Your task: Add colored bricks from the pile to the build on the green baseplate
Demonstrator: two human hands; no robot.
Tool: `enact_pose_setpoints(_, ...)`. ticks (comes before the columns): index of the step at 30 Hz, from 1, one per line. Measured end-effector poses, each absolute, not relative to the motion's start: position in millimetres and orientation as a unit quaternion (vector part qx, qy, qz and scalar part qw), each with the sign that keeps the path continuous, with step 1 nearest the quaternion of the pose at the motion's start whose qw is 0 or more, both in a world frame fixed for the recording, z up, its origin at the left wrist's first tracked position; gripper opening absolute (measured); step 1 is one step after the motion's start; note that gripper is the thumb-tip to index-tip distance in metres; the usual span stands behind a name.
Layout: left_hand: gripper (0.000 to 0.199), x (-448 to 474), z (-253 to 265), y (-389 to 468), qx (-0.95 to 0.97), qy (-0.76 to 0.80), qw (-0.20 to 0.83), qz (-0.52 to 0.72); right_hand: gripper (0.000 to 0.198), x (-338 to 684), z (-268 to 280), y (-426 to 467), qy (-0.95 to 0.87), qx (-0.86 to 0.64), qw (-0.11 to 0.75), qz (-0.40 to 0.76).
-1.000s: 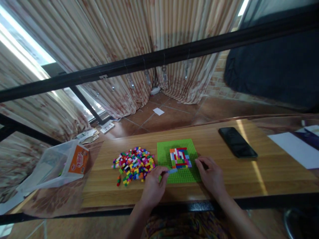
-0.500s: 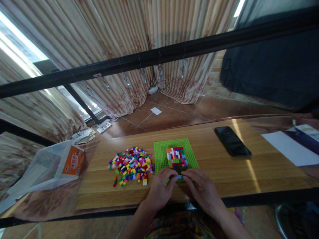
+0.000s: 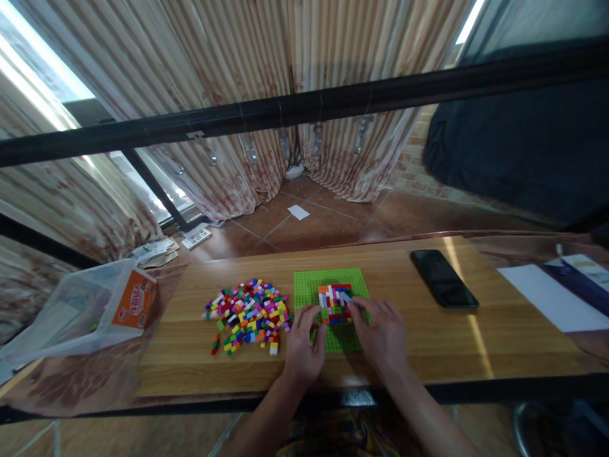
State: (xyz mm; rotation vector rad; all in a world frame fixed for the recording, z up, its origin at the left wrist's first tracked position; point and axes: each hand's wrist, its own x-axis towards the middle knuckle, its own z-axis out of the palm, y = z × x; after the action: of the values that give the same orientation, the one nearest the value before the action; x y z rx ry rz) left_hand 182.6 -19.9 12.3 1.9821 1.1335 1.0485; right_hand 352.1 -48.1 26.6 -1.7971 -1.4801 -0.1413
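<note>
A low, multicoloured block of toy bricks stands on a green studded baseplate. My right hand is at the block's right side, thumb and forefinger pinching a light blue toy brick over its top. At the left side is my left hand, with thumb and forefinger apart and their tips close to the block's edge. Whether those tips touch it I cannot tell. Left of the baseplate lies a heap of small loose bricks in many colours.
A black phone lies on the wooden board to the right, with white paper beyond it. At the far left stands a clear plastic box with an orange label. A dark rail crosses behind the table.
Both hands have moved from the baseplate's near edge, where they were together at a light blue brick, forward to the block. They are now apart, and the right hand has the brick.
</note>
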Motion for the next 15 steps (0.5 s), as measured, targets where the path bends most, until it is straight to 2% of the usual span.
enact_pose_setpoints(8,0.029,181.8,5.8,-18.7,0.757,0.417,0.312,0.396,0.024,338.9,17.6,-45.1,-0.610,-0.710,0.341,-0.083)
enact_pose_setpoints(15,0.029,181.7,1.6,-18.7,0.756,0.420,0.311,0.394,0.025,343.0,16.3,-42.7,-0.627,-0.698,0.342,-0.057)
